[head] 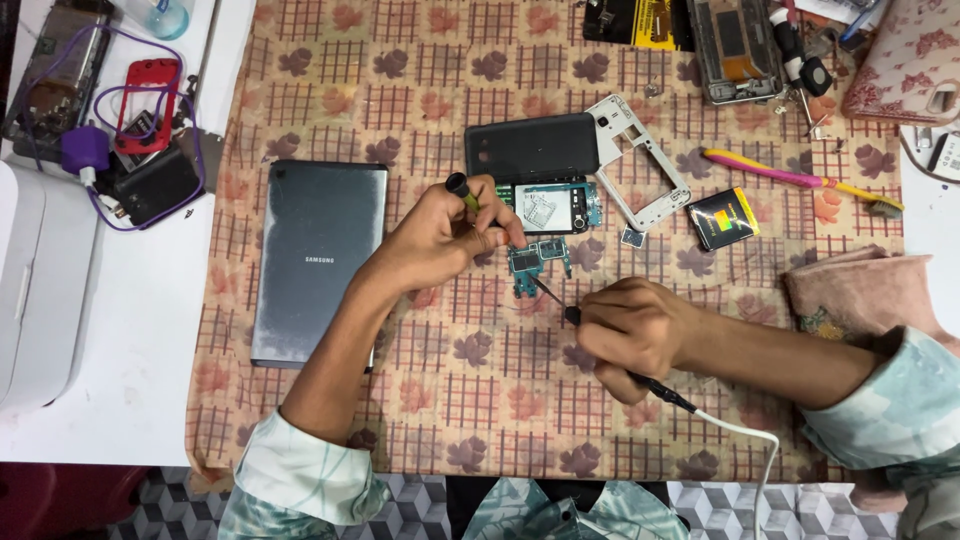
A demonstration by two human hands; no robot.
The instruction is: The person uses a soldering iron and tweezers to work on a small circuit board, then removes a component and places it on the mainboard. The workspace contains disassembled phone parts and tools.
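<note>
My left hand (440,240) grips a thin tool with a black and yellow handle (462,190), its tip down at a small green circuit board (535,265) on the patterned cloth. My right hand (625,335) holds a black soldering iron (660,388) with a white cord, and its tip touches the same board from the lower right. Just behind the board lies an opened phone body (550,208), with a dark back cover (530,148) and a white phone frame (640,165) beside it.
A grey tablet (318,260) lies face down to the left. A phone battery (722,218) and a pink and yellow toothbrush (800,180) sit to the right. More phone parts and tools crowd the far edge, with a red phone frame (148,100) and purple cable far left.
</note>
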